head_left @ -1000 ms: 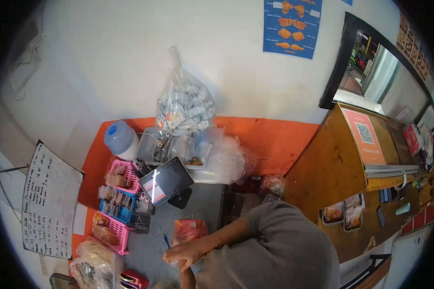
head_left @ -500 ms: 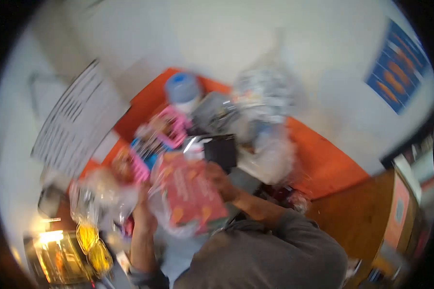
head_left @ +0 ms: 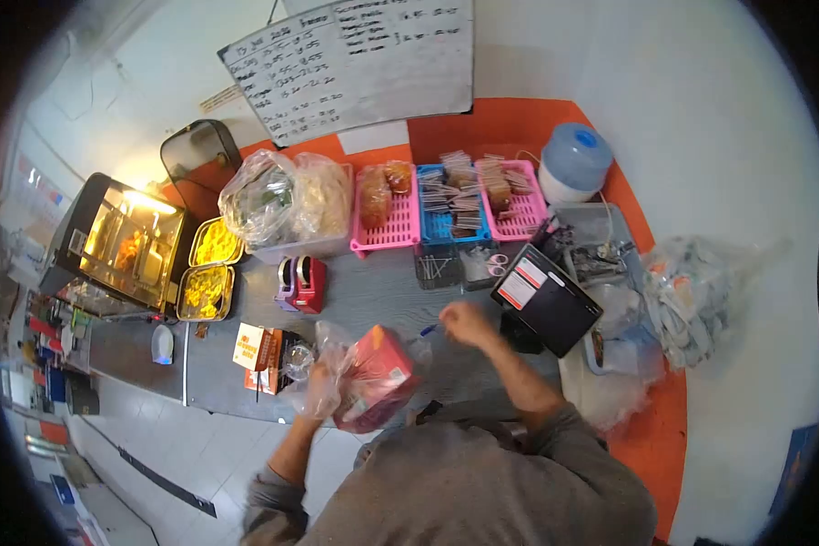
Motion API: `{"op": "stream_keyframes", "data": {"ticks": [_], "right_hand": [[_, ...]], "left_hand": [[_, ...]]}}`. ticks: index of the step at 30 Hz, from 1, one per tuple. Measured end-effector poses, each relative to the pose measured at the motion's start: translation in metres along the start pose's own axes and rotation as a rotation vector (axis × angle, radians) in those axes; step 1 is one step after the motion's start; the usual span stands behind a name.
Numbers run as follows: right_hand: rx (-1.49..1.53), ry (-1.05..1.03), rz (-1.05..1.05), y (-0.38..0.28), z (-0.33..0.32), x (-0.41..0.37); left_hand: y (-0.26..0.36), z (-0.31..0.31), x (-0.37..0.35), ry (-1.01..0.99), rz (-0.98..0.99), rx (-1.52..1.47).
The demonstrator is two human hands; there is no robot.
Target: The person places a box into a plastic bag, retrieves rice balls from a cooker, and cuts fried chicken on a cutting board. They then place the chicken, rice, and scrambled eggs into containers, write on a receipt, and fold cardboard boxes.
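Note:
A red box [head_left: 379, 371] sits inside a clear plastic bag [head_left: 335, 340], tilted above the front of the grey counter. My left hand [head_left: 319, 389] is closed on the bag at the box's left side. Apart from the box, my right hand [head_left: 465, 324] hovers with curled fingers left of a black tablet [head_left: 548, 300] on a stand. Whether those fingers hold anything is hidden. A small blue item, perhaps a pen [head_left: 428, 331], lies just left of the right hand. Orange and white cards or boxes [head_left: 262, 357] lie left of the bag.
Along the back stand a tub with bagged food [head_left: 287, 202], pink basket [head_left: 387, 235], blue basket [head_left: 449, 231], and a red tape dispenser [head_left: 310, 284]. A lit food warmer [head_left: 118, 241] and yellow-filled trays [head_left: 207, 291] are left. A stuffed plastic bag [head_left: 696, 296] hangs right.
My right hand has left the red box and moved right, toward the tablet. The left hand now grips the bag beside the box. The view has swung left and sharpened.

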State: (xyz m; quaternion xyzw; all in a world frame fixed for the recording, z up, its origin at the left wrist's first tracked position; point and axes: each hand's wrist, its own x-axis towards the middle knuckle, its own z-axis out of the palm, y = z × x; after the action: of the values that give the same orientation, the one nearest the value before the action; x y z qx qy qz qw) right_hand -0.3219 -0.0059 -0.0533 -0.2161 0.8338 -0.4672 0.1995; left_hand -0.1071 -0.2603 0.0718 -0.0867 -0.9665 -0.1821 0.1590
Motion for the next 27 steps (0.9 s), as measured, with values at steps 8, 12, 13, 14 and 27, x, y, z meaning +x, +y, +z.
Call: {"op": "stream_keyframes", "data": {"ticks": [8,12,13,14,27], "right_hand": [[-0.653,0.004,-0.017,0.007,0.001,0.172],[-0.578,-0.011,0.303,0.016,0.030,0.188],[-0.577,-0.009,0.314,0.012,0.033,0.188],[-0.582,-0.051,0.341,0.010,0.033,0.189],[-0.139,0.103,-0.001,-0.066,-0.010,0.090]], "left_hand": [[0.016,0.124,-0.094,0.376,-0.726,0.074],[0.009,0.155,-0.096,0.452,-0.852,0.071],[0.013,0.154,-0.092,0.445,-0.988,-0.026],[0.014,0.154,-0.094,0.437,-1.028,-0.234],[-0.039,0.128,-0.127,-0.166,-0.401,-0.291]]}}
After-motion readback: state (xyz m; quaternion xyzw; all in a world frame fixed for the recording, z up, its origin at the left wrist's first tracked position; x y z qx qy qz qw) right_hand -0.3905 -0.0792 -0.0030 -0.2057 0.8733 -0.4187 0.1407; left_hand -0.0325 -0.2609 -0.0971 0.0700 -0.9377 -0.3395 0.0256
